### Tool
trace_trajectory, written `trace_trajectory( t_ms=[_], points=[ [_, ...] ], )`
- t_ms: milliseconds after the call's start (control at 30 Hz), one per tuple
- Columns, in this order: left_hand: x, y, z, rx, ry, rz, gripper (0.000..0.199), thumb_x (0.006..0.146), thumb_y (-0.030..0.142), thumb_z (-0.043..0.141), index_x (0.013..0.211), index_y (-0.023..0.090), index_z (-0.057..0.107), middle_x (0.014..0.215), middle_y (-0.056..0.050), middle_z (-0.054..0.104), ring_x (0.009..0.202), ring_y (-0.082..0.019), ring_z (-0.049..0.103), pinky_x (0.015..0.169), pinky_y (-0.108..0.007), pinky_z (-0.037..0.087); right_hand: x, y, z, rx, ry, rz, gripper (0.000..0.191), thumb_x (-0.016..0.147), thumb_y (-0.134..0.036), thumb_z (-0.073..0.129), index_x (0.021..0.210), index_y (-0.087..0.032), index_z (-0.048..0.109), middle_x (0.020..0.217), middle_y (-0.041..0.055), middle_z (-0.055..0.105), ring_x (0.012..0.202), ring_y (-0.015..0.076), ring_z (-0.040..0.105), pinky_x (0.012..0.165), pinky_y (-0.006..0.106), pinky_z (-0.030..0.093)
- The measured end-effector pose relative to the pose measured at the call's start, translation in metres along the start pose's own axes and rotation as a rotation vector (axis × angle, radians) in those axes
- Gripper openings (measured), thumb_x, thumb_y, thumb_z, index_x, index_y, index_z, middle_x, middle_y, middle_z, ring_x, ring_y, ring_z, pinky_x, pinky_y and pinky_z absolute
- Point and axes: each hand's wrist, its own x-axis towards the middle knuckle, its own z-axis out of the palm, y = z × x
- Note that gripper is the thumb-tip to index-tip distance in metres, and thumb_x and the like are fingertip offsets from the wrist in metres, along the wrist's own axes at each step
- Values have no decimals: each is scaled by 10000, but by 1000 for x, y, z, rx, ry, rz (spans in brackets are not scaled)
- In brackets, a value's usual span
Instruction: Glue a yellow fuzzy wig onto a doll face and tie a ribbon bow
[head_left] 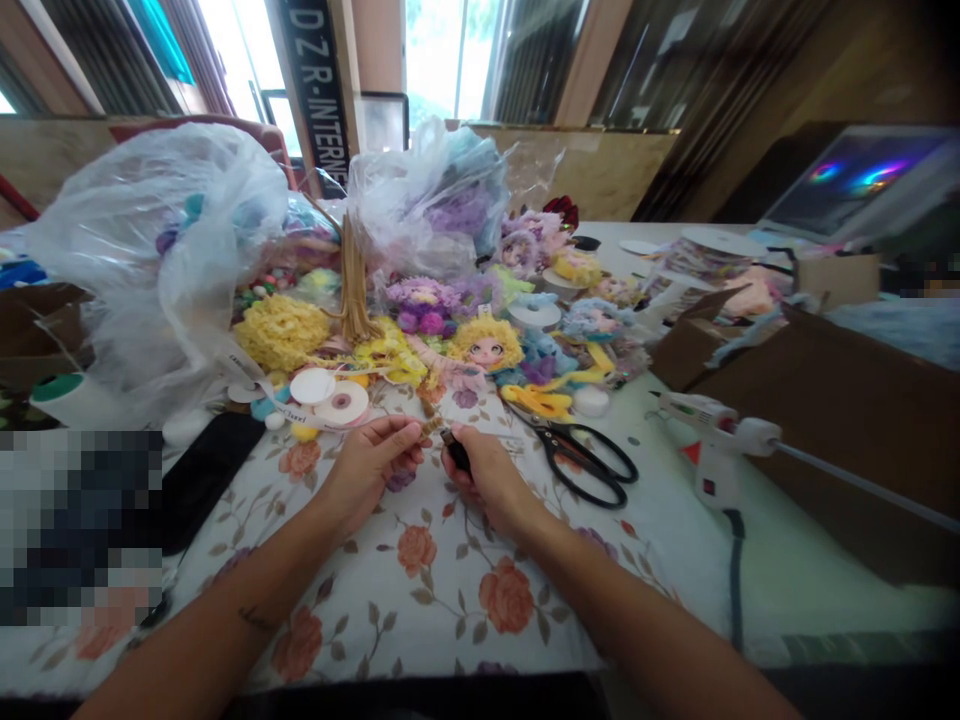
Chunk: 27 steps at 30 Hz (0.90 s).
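My left hand (382, 460) has its thumb and fingers pinched on a small tan piece (433, 424) over the flowered cloth (360, 600). Close to its right, my right hand (484, 470) is wrapped round a black lighter (455, 450), its metal top pointing up at the tan piece. I cannot make out a flame. Just beyond the hands lies a doll face with yellow curly hair (486, 350). Black-handled scissors (581, 455) rest to the right of my right hand.
A white glue gun (705, 430) with a cable stands at the right, before a cardboard box (832, 430). Ribbon rolls (341, 402), yarn pieces (281, 332) and plastic bags (217, 210) fill the back. A black phone-like object (206, 480) lies left.
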Motion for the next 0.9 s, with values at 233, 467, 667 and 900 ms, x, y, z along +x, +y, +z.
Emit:
trace_trajectory(
  t_ms=[233, 467, 667, 900],
  points=[
    [0, 1, 2, -10, -1, -1, 256, 661, 310, 786, 795, 128, 666, 666, -15, 663, 534, -66, 561, 492, -169, 430, 0, 0, 0, -8, 7, -2, 438, 838, -428, 340, 499, -176, 455, 390, -62, 311, 331, 50, 198, 349, 210, 125],
    [0, 1, 2, 14, 36, 37, 239, 638, 234, 801, 816, 143, 669, 678, 9, 646, 589, -59, 580, 554, -156, 449, -2, -1, 0, -14, -3, 6, 445, 844, -432, 344, 496, -178, 454, 388, -62, 300, 336, 51, 200, 364, 216, 125],
    [-2, 2, 1, 57, 67, 66, 244, 617, 184, 808, 792, 155, 641, 657, 39, 595, 550, -31, 525, 501, -129, 394, -3, -1, 1, -54, 2, -38, 455, 857, -422, 331, 497, -175, 461, 397, -55, 325, 341, 52, 217, 370, 226, 136],
    [-1, 2, 2, 37, 38, 49, 235, 626, 214, 806, 793, 150, 654, 685, 13, 637, 596, -58, 582, 575, -157, 455, -1, 0, 0, -1, 5, -7, 492, 864, -472, 336, 496, -171, 463, 390, -62, 303, 328, 44, 200, 355, 213, 130]
  ],
)
